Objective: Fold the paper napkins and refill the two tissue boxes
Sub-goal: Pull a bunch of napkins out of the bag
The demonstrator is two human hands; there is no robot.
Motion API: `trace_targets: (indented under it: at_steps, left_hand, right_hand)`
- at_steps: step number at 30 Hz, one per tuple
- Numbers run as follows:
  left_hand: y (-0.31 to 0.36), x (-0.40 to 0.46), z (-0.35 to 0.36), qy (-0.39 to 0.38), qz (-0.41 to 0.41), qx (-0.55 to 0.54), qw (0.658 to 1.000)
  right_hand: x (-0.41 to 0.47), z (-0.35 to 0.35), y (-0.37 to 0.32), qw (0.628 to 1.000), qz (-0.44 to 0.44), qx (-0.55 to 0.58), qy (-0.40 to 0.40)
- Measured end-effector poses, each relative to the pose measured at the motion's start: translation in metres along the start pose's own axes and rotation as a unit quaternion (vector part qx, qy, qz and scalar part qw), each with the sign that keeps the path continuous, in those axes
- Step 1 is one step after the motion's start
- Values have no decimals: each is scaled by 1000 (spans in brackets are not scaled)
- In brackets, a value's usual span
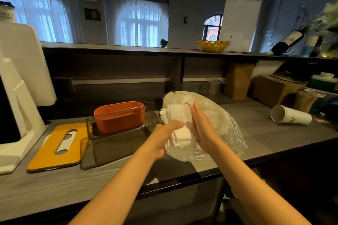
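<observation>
Head view shows an early stage: the left hand point(165, 138) grips a loose stack of white paper napkins point(178, 124) at the clear plastic bag point(219, 124), the right hand point(202, 126) presses flat against it, and the orange oval tissue box point(119, 117) and smoky transparent rectangular tissue box point(117, 144) stand unfilled.

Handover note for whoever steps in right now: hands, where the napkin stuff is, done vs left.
Left hand: grips the stack of white napkins from the left.
Right hand: fingers straight, pressed flat against the stack's right side.
The stack is held above the counter, in front of the clear plastic bag.
Orange tissue box stands open, nested in a smoky clear tray; no napkins visible in it. Yellow slotted lid lies flat on the counter to its left.
Done: napkins out of the bag and gathered.
Left: folding, filling the boxes, lids back on. I cannot make out a second box with certainty.
</observation>
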State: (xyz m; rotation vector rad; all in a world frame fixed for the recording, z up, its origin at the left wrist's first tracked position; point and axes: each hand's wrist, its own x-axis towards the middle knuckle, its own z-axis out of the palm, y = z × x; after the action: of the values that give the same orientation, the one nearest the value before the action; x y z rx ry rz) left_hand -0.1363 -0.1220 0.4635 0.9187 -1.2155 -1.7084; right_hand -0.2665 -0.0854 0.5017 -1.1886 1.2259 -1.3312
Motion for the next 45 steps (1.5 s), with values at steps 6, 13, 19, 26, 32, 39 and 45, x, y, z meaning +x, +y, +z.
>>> trace_targets:
  at_steps: [6,13,19,26,32,39,45]
  left_hand:
    - [9,-40,-27,-83,170,128,974]
    - [-3,-58,-52,-123,118,-26,985]
    - [-6,-71,-50,-87,97,-169,977]
    - [-2,-74,-55,-46,98,-152,982]
    - [-13,-74,-58,-30,96,-351,931]
    - [-24,-96,-37,70,98,-421,899]
    - [-28,-92,-53,10,-61,-491,869]
  right_hand:
    - [-3,-13,-2,994,-98,32,-28]
    - [-13,18,-8,994,-41,-65,-84]
    - [-20,34,-3,985,22,-52,-162]
    - [-29,44,1,985,6,-41,-165]
    - [-27,50,0,998,11,-29,-60]
    - [-30,50,-1,994,-6,-64,-88]
    - [-24,52,-7,997,39,-56,-28]
